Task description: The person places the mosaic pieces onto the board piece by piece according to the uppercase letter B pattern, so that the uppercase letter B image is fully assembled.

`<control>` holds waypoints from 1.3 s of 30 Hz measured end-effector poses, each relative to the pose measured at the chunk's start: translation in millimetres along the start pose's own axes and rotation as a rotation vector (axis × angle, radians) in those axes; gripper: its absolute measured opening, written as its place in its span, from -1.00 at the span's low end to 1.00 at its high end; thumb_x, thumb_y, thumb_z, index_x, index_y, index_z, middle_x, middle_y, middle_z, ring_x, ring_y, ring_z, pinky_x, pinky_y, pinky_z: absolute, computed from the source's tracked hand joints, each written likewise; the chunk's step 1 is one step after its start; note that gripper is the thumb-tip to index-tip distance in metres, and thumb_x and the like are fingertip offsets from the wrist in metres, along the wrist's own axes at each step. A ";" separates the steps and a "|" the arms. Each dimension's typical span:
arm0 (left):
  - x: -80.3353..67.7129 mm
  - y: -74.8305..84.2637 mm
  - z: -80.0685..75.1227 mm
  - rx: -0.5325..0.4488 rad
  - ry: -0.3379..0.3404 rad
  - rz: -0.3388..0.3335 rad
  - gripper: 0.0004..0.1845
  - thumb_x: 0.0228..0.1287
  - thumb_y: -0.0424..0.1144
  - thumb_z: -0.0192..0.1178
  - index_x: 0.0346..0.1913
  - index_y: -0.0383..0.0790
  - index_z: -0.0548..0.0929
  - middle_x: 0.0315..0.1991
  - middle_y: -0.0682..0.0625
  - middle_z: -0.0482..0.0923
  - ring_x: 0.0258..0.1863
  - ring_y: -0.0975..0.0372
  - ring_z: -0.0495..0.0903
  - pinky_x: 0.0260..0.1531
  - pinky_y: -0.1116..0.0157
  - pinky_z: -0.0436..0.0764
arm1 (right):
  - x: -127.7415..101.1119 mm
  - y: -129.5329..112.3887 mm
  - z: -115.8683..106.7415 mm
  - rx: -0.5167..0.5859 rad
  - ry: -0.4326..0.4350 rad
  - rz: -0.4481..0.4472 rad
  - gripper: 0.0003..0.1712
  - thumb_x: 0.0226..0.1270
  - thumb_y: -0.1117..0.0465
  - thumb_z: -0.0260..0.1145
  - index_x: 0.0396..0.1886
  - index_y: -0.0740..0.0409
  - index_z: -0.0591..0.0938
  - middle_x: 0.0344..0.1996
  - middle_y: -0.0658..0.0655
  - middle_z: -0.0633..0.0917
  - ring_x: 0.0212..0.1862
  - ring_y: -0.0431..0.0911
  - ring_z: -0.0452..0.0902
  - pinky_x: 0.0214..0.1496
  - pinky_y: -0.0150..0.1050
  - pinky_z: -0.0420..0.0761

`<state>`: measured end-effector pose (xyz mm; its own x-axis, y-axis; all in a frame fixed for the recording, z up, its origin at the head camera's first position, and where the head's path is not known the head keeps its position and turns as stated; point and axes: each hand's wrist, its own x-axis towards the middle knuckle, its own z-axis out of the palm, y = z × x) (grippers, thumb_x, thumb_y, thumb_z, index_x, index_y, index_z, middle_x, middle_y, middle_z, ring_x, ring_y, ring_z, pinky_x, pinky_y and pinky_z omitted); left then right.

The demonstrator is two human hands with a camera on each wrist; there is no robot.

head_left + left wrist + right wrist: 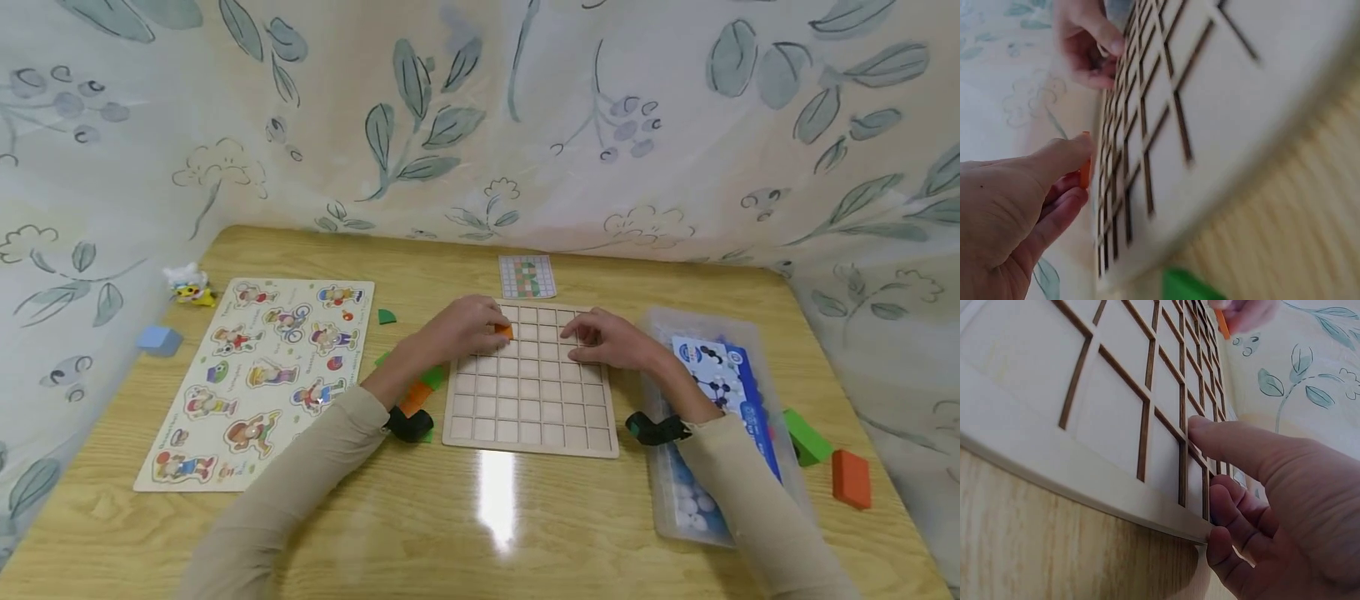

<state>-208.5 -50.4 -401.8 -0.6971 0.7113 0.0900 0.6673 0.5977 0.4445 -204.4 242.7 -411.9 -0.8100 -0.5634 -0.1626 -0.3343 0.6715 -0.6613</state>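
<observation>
My left hand (pixel 467 327) pinches a small orange tile (pixel 1085 164) between thumb and fingers, over the upper left of a wooden grid board (pixel 529 450). In the left wrist view the tile is held on edge, close to the board's surface. My right hand (pixel 611 337) rests at the board's upper right; in the right wrist view its thumb (pixel 1229 439) touches the grid, with loosely bent fingers by the board's edge and nothing held. Green tiles (pixel 432 377) and orange tiles (pixel 415 398) lie left of the board, partly hidden under my left forearm.
Behind the board lies a pattern card (pixel 527 277). A picture puzzle board (pixel 255 333) is on the left, near a blue block (pixel 159 341) and a small figurine (pixel 189 285). A clear plastic box (pixel 663 508), a green block (pixel 806 437) and a red block (pixel 851 479) are on the right.
</observation>
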 end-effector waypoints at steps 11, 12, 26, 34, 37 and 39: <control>16.8 8.7 6.7 0.045 -0.056 0.011 -0.80 0.31 -0.22 0.26 -0.12 -0.24 0.76 -0.19 -0.06 0.65 -0.19 0.16 0.53 -0.11 0.26 0.53 | 1.3 -3.4 3.1 -0.007 -0.005 0.014 -0.67 0.30 0.20 0.36 0.03 0.16 0.63 -0.26 0.16 0.50 -0.19 -0.06 0.35 -0.13 -0.20 0.41; 16.7 7.9 7.1 0.046 -0.057 0.008 -0.79 0.31 -0.21 0.26 -0.11 -0.24 0.75 -0.19 -0.06 0.65 -0.19 0.17 0.54 -0.11 0.26 0.53 | 1.6 -4.0 3.0 -0.008 -0.007 0.014 -0.67 0.30 0.20 0.36 0.03 0.16 0.63 -0.26 0.16 0.50 -0.19 -0.06 0.35 -0.13 -0.20 0.41; 19.3 0.8 7.7 0.042 -0.047 0.003 -0.74 0.31 -0.19 0.27 -0.03 -0.22 0.74 -0.10 -0.07 0.66 -0.08 0.15 0.57 -0.02 0.24 0.56 | 1.3 -3.4 0.2 -0.003 0.000 0.019 -0.67 0.30 0.20 0.35 0.04 0.17 0.63 -0.27 0.17 0.50 -0.20 -0.07 0.33 -0.15 -0.21 0.40; 18.9 2.3 5.8 0.038 -0.048 -0.005 -0.76 0.30 -0.20 0.27 -0.06 -0.25 0.75 -0.07 -0.09 0.65 -0.03 0.13 0.58 0.04 0.23 0.56 | 1.7 -3.1 0.0 -0.011 0.010 0.023 -0.67 0.28 0.22 0.37 0.04 0.15 0.63 -0.27 0.15 0.50 -0.19 -0.05 0.33 -0.13 -0.22 0.40; 19.2 2.4 5.7 0.040 -0.060 -0.001 -0.77 0.31 -0.20 0.26 -0.07 -0.24 0.75 -0.07 -0.08 0.65 -0.03 0.13 0.58 0.04 0.23 0.56 | 1.1 -2.9 0.4 -0.012 0.007 0.028 -0.67 0.28 0.22 0.37 0.03 0.15 0.63 -0.28 0.15 0.50 -0.19 -0.06 0.34 -0.14 -0.22 0.40; 19.4 2.6 5.4 0.045 -0.070 0.005 -0.77 0.32 -0.19 0.25 -0.07 -0.23 0.75 -0.07 -0.08 0.65 -0.03 0.13 0.58 0.04 0.23 0.55 | 0.5 -2.8 0.3 -0.009 0.002 0.032 -0.68 0.28 0.23 0.37 0.03 0.16 0.63 -0.28 0.16 0.50 -0.20 -0.06 0.34 -0.14 -0.21 0.41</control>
<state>-219.0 -33.0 -403.7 -0.6748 0.7374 0.0284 0.6828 0.6093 0.4032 -203.7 240.4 -410.3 -0.8211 -0.5409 -0.1822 -0.3128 0.6935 -0.6490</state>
